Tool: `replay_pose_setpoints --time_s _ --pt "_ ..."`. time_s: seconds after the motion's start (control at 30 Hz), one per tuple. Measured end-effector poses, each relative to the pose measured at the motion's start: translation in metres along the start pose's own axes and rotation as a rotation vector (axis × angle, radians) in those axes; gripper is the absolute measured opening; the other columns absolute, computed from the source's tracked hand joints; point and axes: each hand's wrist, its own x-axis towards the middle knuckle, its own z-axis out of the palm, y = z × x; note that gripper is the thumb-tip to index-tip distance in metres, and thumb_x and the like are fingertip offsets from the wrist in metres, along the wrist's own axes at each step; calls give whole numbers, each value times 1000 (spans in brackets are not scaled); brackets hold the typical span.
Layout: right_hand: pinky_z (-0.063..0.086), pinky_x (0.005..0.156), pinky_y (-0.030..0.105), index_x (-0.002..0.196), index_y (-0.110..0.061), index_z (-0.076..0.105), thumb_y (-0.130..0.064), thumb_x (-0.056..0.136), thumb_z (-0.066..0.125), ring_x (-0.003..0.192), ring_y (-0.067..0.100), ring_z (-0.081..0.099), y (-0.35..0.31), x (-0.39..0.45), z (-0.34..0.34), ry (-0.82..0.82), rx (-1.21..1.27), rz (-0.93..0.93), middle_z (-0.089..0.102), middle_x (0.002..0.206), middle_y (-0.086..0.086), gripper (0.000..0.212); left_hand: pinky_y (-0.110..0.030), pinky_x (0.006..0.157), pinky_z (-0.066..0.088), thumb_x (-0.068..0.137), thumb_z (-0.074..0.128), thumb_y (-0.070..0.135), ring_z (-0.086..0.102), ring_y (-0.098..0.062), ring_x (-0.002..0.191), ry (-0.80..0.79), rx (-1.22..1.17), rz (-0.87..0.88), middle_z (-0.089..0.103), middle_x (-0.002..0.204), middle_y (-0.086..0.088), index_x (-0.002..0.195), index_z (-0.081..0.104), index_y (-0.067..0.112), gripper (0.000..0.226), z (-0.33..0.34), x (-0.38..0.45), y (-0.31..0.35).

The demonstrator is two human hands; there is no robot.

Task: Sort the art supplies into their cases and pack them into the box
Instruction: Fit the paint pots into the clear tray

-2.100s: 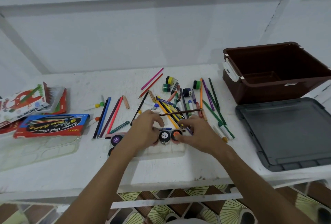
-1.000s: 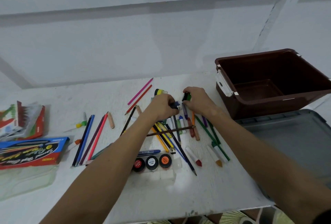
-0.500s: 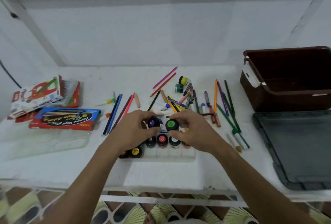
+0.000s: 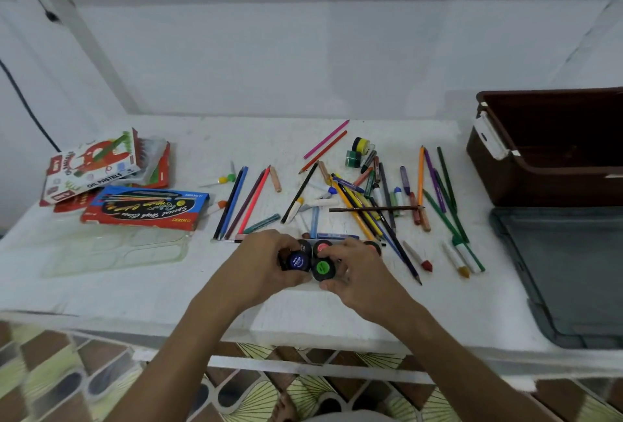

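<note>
left hand (image 4: 266, 261) grips a paint pot with a blue lid (image 4: 299, 261), fingers curled round it. right hand (image 4: 359, 275) pinches a paint pot with a green lid (image 4: 323, 269), thumb below, fingers above. both pots held side by side just over the near edge of the white surface (image 4: 168, 290), right at the row of pots already seated in a clear tray; a red-lid pot (image 4: 322, 247) and another pot (image 4: 373, 247) show behind the fingers, the tray itself mostly hidden by the hands.

progress, judged from layout: early. a few pots are in the tray, two more look about to go in. two pots, yellow (image 4: 360, 144) and green (image 4: 352, 158), lie loose at the far side of the pile. everything else unsorted: colored pencils (image 4: 236, 199) in a loose group to the left, a crossed heap of pencils, markers and crayons (image 4: 381, 199) mid-surface, a few crayons (image 4: 458, 261) near the right.

cases untouched: oil pastels box (image 4: 91, 165) and blue pencil box (image 4: 145, 207) stacked at left, a clear plastic case (image 4: 114, 249) in front of them.

brown box (image 4: 546, 185) at far right looks empty as far as visible, its gray lid (image 4: 566, 273) lying flat beside it. nothing packed yet. left to do: finish the pots, sort pencils, crayons, markers into cases, load the box.
</note>
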Motion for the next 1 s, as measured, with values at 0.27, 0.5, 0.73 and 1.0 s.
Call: replay_pose_setpoints --time_s 0.27,0.5,0.73,1.0 --pt "33 87 11 124 -14 60 -23 83 68 95 5 42 -2 -5 5 41 18 -56 50 115 1 43 -22 71 48 71 80 40 58 -8 77 -7 -7 -19 65 90 4 103 69 23 37 7 1 -2" --pt "37 83 12 122 -16 62 -24 86 66 90 6 46 -2 -3 2 29 33 -77 48 104 -5 37 -26 76 49 71 80 39 56 -9 81 11 -23 -19 62 95 5 110 67 26 43 12 0 -7" --pt "31 65 14 105 -14 68 -36 85 65 80 8 48 0 2 -1 22 -56 -35 53 92 -2 30 -25 83 50 82 72 24 57 -8 87 15 -23 2 65 102 6 103 72 22 21 13 0 -10" --pt "26 59 11 101 -19 67 -36 85 64 81 9 43 2 -1 2 28 -68 -71 47 87 -6 24 -23 81 51 81 72 25 57 -7 86 -12 -52 -35 63 99 9 101 73 25 20 12 2 -11"
